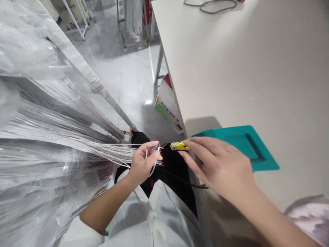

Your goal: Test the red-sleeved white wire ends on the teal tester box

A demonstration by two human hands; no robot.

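The left hand (142, 163) pinches thin white wires (77, 144) from plastic-wrapped bundles at 9 o'clock. The right hand (218, 168) grips 1 yellow connector (179, 146) between fingertips (teal tray (246, 144) at 3 o'clock, contents unseen); the carton (167, 109) print is unreadable.

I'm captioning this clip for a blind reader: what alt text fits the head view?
A person's left hand pinches thin white wires fanning from plastic-wrapped bundles, while the right hand holds a small yellow connector near them. A teal tray sits on the white table beside.
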